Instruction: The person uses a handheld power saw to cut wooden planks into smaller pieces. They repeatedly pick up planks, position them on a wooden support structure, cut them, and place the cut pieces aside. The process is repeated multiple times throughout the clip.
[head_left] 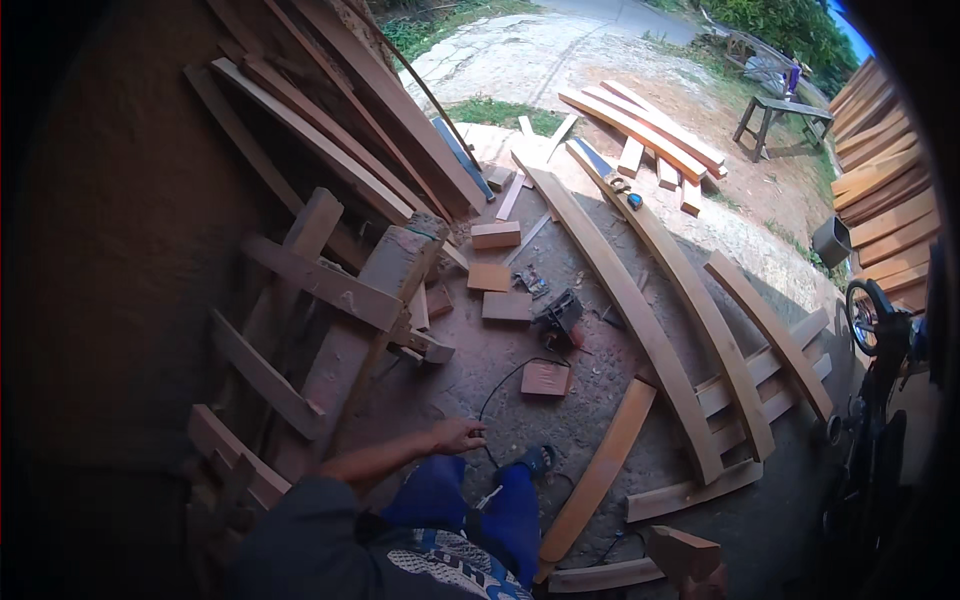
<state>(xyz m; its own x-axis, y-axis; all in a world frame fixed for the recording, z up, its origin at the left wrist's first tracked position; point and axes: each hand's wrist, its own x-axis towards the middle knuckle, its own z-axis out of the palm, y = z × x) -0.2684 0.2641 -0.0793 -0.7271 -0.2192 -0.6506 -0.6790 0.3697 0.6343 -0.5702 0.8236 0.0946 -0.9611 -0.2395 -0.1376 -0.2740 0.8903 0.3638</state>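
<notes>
My left hand (460, 436) is closed at thigh height, with a black power cord (493, 394) running through its fingers. The cord loops across the floor to a dark power tool (562, 318), perhaps a planer or saw. Beside the tool lie several short wood blocks, one (546, 378) just below it. Low in the picture, my right hand (710, 584) grips a short piece of wood (684, 553) with a slanted end. Most of that hand is cut off by the dark rim. A long reddish board (598, 480) slopes across the floor between my foot and this piece.
Long boards (640, 320) stretch across the floor on the right, some over crosspieces. At left stands a rough wooden workbench (345, 350), with planks (330, 150) leaning behind it. A tape measure (634, 201) rests on a far board. A bicycle (868, 318) is at right.
</notes>
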